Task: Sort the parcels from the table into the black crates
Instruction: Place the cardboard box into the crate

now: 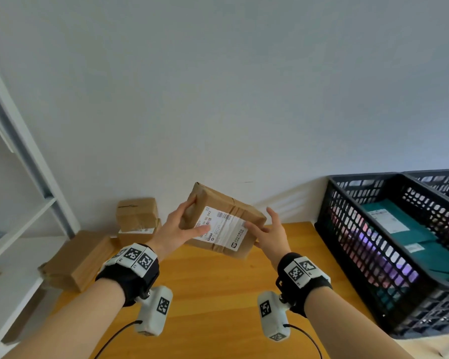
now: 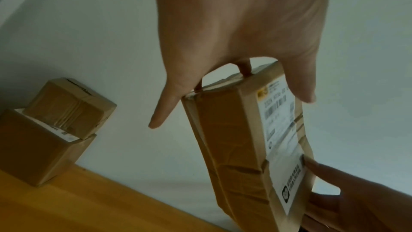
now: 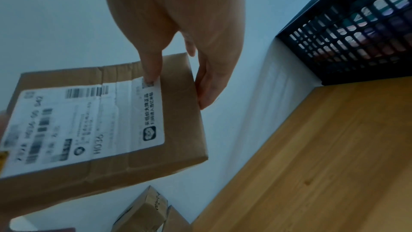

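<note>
Brown taped parcel [image 1: 222, 220] with white shipping label — tilted, above the table; black lattice crate [image 1: 373, 257] at right holds teal parcels [image 1: 410, 229].

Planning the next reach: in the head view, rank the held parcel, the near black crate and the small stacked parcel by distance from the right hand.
1. held parcel, in the right hand's grasp
2. near black crate, to its right
3. small stacked parcel, far left by the wall

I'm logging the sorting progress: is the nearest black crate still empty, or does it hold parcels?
Not empty. The nearest black crate holds teal parcels with white labels; pinkish items show through its mesh. How full, cannot tell.
</note>
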Tool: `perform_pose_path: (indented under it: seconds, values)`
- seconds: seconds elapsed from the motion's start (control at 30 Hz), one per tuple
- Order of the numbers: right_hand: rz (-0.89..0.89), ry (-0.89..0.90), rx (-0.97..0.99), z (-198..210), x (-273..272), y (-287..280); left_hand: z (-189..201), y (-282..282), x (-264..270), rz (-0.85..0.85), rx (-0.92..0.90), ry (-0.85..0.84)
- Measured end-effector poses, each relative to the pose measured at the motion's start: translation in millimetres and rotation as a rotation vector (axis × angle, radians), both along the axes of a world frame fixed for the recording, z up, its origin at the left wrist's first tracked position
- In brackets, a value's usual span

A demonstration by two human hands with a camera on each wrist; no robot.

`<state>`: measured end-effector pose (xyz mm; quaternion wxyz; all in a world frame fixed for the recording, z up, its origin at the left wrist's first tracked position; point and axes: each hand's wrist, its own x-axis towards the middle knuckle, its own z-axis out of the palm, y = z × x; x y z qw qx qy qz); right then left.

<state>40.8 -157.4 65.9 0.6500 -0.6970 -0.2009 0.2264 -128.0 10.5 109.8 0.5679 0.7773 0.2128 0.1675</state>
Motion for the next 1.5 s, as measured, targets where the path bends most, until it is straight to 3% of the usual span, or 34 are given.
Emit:
perform_pose_path:
  seconds: [0.13,0.2,0.4,0.5,0.6,0.77,0.93,1.2,1.5]
  values:
    - [0.053,0.018,0.022,2.9,-3.6,-4.0,1.1,18.2,11.5,-0.016,0.197,0.087]
    - [0.066,0.037,0.015,2.8,-4.9,-3.1,8.5,25.0,15.8,0.005,0.185,0.051]
    - [0.045,0.068,0.069,6.3,-11.5,5.0,33.5,29.5,25.3,0.101,-0.055,-0.161]
    - [0.039,0.077,0.105,9.8,-15.0,8.6,36.2,25.3,28.7,0.189,-0.286,-0.264]
    - [0.051,0.079,0.125,14.3,-19.6,12.5,32.9,20.5,30.1,0.196,-0.424,-0.283]
    - [0.064,0.054,0.134,23.5,-24.4,20.7,20.1,9.5,30.9,0.163,-0.318,-0.158]
    - [0.087,-0.056,0.042,25.3,-21.2,27.5,25.4,16.1,24.7,0.19,-0.358,-0.15]
    - [0.254,-0.026,0.239,47.4,-22.8,38.9,30.5,23.6,15.4,0.087,-0.324,-0.107]
    - [0.238,-0.086,0.253,54.9,-27.6,49.7,34.0,23.3,6.1,0.038,-0.263,-0.137]
